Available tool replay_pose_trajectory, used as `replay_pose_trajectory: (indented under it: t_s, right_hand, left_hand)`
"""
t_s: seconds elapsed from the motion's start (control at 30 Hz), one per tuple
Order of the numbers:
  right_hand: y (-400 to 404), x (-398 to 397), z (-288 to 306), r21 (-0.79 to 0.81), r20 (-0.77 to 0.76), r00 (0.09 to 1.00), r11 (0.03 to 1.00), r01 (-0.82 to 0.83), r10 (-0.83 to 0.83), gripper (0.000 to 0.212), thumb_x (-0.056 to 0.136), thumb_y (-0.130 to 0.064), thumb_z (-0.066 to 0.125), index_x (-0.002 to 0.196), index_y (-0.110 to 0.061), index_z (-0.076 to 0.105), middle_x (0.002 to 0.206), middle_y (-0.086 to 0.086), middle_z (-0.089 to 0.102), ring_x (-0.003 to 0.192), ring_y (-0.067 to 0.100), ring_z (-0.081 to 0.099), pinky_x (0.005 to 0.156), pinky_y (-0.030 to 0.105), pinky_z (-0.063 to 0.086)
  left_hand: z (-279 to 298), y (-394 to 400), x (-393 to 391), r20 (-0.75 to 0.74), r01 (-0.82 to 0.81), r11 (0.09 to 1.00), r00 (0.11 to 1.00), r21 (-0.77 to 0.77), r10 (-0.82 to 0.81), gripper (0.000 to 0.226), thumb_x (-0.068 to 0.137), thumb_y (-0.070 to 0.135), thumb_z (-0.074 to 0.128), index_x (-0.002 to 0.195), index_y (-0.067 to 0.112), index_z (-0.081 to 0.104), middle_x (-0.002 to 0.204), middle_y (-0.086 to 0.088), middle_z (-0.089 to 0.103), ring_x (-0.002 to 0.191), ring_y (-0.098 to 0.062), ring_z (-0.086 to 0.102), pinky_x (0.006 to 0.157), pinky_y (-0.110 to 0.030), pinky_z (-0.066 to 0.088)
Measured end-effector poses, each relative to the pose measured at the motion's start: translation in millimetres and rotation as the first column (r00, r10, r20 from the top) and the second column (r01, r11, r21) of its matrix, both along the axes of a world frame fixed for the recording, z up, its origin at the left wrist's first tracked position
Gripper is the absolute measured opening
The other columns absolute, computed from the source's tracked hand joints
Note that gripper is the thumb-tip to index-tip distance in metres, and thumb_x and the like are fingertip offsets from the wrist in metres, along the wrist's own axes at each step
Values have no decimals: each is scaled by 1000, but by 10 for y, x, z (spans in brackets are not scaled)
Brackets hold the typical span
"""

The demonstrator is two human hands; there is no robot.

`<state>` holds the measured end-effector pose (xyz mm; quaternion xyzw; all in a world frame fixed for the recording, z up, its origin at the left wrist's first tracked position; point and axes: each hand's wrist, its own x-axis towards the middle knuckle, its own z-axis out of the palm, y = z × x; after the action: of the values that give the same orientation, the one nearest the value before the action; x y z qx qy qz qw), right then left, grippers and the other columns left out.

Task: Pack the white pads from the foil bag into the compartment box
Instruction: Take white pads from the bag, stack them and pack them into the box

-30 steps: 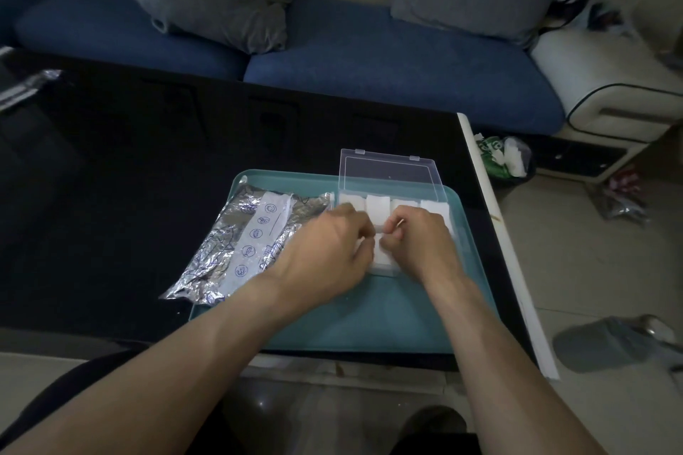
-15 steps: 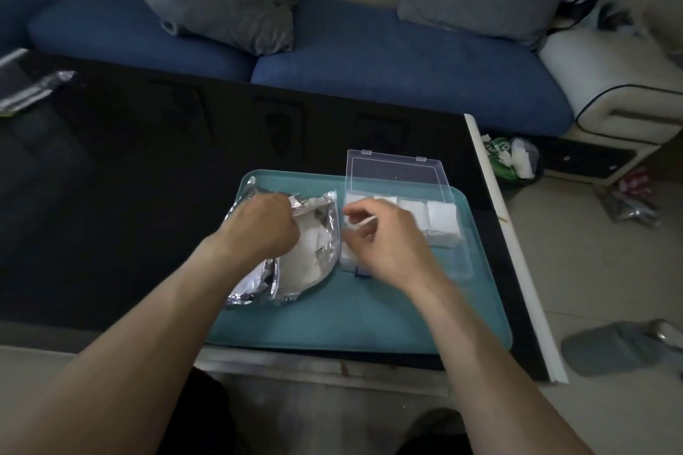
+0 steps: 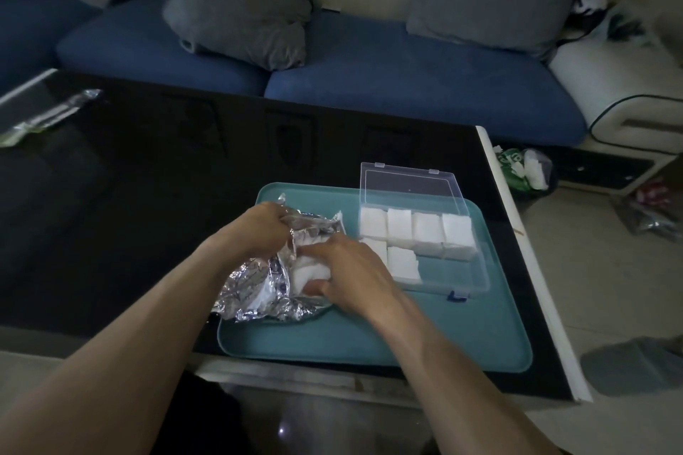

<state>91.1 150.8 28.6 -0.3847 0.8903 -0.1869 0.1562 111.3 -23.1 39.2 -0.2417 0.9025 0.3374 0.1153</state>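
A crinkled foil bag (image 3: pixel 255 288) lies open on the left half of a teal tray (image 3: pixel 462 336). My left hand (image 3: pixel 258 229) grips the bag's upper edge and holds its mouth open. My right hand (image 3: pixel 347 270) reaches into the mouth, its fingers curled round white pads (image 3: pixel 306 271) inside. To the right stands the clear compartment box (image 3: pixel 465 271) with its lid (image 3: pixel 410 188) tipped back. White pads fill its far row (image 3: pixel 428 233) and two near compartments (image 3: pixel 403 262). The near-right compartments hold nothing.
The tray sits on a black glossy table (image 3: pixel 148 214) whose white right edge (image 3: pixel 517 233) runs close to the box. A clear wrapper (image 3: pixel 40 118) lies at the far left. A blue sofa (image 3: pixel 406 78) with grey cushions stands behind; bags litter the floor at right.
My right hand has left the box and gone left into the foil bag. My left hand moved from the box to the bag's edge and has opened its mouth.
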Motion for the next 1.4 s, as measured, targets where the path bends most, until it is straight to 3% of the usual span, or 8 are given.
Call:
replay_pose_trajectory:
  t_s: [0.1, 0.4, 0.67, 0.8, 0.93, 1.13, 1.23, 1.4]
  right_hand:
    - [-38, 19, 26, -90, -22, 1000, 996, -1, -1, 27, 92, -25, 69, 118, -31, 74, 96, -15, 59, 92, 12, 56, 78, 29, 43]
    - [73, -137, 28, -194, -50, 990, 973, 124, -136, 27, 91, -29, 73, 117, -21, 75, 139, -2, 55, 119, 17, 57, 101, 25, 42]
    - [115, -141, 21, -304, 121, 941, 891, 338, -316, 19, 85, -16, 77, 104, -20, 80, 132, -2, 63, 79, 0, 57, 76, 1, 35]
    - [87, -63, -17, -182, 120, 952, 937, 299, -281, 37, 86, -35, 77, 117, -14, 75, 141, -4, 59, 113, 14, 63, 86, 14, 38]
    - [38, 1, -103, -127, -218, 935, 958, 257, -280, 33, 84, -24, 79, 114, -10, 75, 120, 1, 71, 113, 24, 56, 97, 31, 46]
    - [-15, -21, -142, -125, 63, 949, 941, 315, -309, 61, 89, -30, 73, 140, -19, 42, 134, 3, 58, 124, 24, 54, 96, 31, 40]
    - [-31, -22, -115, -173, 71, 950, 934, 312, -305, 56, 87, -26, 77, 136, -23, 51, 129, -1, 64, 118, 21, 59, 93, 32, 45]
    - [25, -80, -17, -356, 220, 911, 841, 408, -349, 31, 83, -18, 80, 109, -24, 67, 91, -21, 58, 79, -5, 52, 66, 3, 37]
  left_hand:
    - [-29, -60, 3, -5, -8, 1000, 1000, 7, 8, 22, 95, 7, 44, 88, 10, 64, 87, -15, 68, 66, -24, 64, 56, -32, 53]
    - [-41, -63, 11, -51, -20, 968, 999, -251, 8, 26, 92, 13, 45, 112, 10, 61, 91, -8, 65, 76, -23, 66, 63, -33, 55]
    - [39, 72, 23, -116, -20, 980, 993, -198, -3, 23, 96, 15, 46, 112, 10, 62, 96, -8, 64, 74, -21, 63, 51, -25, 45]
    - [20, 149, 0, -97, -10, 988, 995, -156, -6, 22, 97, 16, 46, 110, 8, 62, 94, -7, 63, 71, -18, 61, 51, -24, 46]
    - [-40, 175, -37, -54, 7, 994, 998, -112, -13, 15, 95, 15, 45, 97, 10, 59, 89, -7, 61, 66, -17, 56, 49, -25, 39]
    - [-70, 175, -40, -32, 33, 993, 999, -110, -37, 14, 94, 18, 47, 88, 11, 58, 89, -9, 63, 69, -22, 58, 52, -27, 39]
    - [-67, 174, -51, -27, 23, 994, 999, -108, -26, 13, 93, 16, 47, 93, 10, 59, 93, -10, 64, 69, -21, 57, 50, -27, 37]
    - [-68, 151, -54, -79, -30, 986, 997, -166, 17, 20, 93, 14, 46, 103, 6, 60, 98, -13, 65, 75, -23, 61, 52, -26, 40]
